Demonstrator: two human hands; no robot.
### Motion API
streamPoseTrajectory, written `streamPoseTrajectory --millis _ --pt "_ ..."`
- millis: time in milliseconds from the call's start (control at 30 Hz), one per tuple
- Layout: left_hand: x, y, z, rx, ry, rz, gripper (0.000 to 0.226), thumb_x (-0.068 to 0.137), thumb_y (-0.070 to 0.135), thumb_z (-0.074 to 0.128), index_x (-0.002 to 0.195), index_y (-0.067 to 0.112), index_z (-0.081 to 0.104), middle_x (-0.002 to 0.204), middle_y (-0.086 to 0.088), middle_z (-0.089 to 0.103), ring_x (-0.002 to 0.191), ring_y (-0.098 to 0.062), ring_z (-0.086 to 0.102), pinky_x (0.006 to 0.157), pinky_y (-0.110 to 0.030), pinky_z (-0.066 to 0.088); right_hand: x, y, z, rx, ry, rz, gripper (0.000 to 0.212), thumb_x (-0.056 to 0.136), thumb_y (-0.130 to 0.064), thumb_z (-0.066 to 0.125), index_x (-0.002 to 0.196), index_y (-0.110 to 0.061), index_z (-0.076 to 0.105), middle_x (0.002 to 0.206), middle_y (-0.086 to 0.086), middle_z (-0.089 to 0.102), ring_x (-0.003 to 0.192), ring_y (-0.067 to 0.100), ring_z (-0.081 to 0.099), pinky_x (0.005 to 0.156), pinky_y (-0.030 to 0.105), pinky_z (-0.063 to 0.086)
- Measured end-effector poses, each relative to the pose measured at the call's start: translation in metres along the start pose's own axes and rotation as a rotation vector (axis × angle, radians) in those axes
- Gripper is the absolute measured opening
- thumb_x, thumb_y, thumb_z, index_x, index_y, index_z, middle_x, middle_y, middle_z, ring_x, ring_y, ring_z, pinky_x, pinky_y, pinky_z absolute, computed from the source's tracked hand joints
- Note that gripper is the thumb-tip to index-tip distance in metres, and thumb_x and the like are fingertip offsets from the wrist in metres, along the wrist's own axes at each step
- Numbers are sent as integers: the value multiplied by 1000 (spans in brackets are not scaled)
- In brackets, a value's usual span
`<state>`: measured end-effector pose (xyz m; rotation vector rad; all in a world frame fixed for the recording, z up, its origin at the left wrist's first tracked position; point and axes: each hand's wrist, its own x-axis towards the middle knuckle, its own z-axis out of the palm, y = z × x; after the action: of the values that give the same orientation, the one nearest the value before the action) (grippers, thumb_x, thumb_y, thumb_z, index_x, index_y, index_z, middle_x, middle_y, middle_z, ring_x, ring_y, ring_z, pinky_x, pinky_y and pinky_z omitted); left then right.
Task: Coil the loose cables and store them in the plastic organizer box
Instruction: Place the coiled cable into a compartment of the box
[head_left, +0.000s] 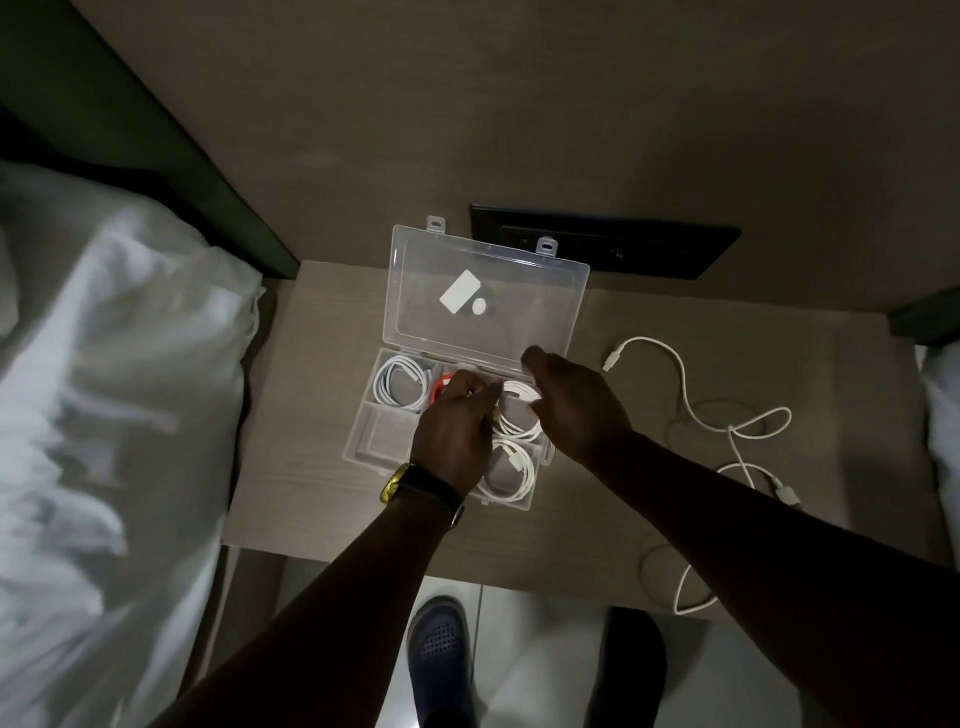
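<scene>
Reaching into the clear plastic organizer box with both hands, a person stands at a small wooden counter between two beds. Box sits near the counter's middle, slightly toward the far edge, lid open and leaning back toward the wall, a white sticker on it. Left hand, watch on the wrist, is over the middle compartments with fingers curled and pinched on something at an orange coiled cable; what exactly it pinches, cannot tell. Right hand hovers over the box's right side, fingers loosely spread, palm down, just above a white coiled cable; contact unclear. Another white coil lies in the far-left compartment, a third white coil in the near-right compartment. Near-left compartment shows only clear plastic. One loose white cable sprawls uncoiled on the counter's right side, running from near the far edge down past the near edge, well apart from the box. Dark outlet panel on the wall behind the lid. White bedding at left. Shoe on the floor below the counter's near edge.
</scene>
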<state>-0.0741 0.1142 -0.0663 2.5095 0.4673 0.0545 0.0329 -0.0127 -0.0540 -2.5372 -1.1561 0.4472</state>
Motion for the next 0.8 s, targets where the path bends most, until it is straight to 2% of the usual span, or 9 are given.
streamPoseTrajectory --millis 67,167,300,367,433,533,633,733,800 --pt "-2 0 0 6 -25 15 39 86 18 65 124 11 64 123 -12 62 113 -29 59 89 -42 54 -1 4 3 -14 -12 -20 32 80 -10 68 108 -13 53 96 10 61 83 34 62 69 41 50" --pt "-6 -2 2 37 -104 40 56 85 37 66 132 10 57 133 -16 55 125 -31 50 103 -42 46 -2 11 4 -51 -39 -31 18 86 -17 65 103 -11 60 101 8 58 87 32 58 73 43 49" --pt "-6 1 1 66 -126 36 46 86 34 64 126 12 61 127 -15 57 118 -31 53 95 -44 48 -15 15 7 -152 -73 -82 29 87 -36 63 105 -12 62 107 5 56 95 29 52 70 42 50" --pt "-9 3 1 66 -89 75 36 81 22 66 116 11 67 120 -17 61 112 -35 57 91 -45 52 -19 15 6 -229 -73 -89 35 82 -43 67 102 -14 62 108 3 55 96 28 52 66 39 50" --pt "-15 2 1 24 -37 90 36 77 13 64 113 10 69 120 -17 64 112 -36 60 92 -42 54 -16 13 3 -277 -84 -74 36 77 -45 70 95 -15 63 107 3 53 97 28 51 65 38 50" --pt "-18 5 0 37 -50 29 33 80 12 64 112 14 69 124 -10 66 108 -30 64 86 -38 55 -10 5 2 -327 -104 -53 30 75 -43 72 87 -17 63 104 3 55 98 28 55 63 36 46" --pt "-14 11 -4 112 -82 24 33 81 11 63 112 15 69 121 -6 69 101 -31 67 79 -39 58 -10 -2 4 -324 -107 -28 21 79 -36 68 90 -19 63 97 2 64 92 28 65 61 33 38" --pt "-17 15 -10 219 -157 61 41 85 23 46 121 20 65 127 0 67 102 -28 65 83 -40 54 -11 -4 3 -313 -117 12 14 82 -32 64 89 -21 61 93 2 70 90 28 69 62 32 35" --pt "-25 17 -8 330 -255 55 53 84 35 35 133 24 54 140 5 57 113 -29 58 89 -41 50 -11 -5 2 -321 -138 20 11 82 -28 62 89 -20 60 91 3 72 88 30 70 62 32 35"
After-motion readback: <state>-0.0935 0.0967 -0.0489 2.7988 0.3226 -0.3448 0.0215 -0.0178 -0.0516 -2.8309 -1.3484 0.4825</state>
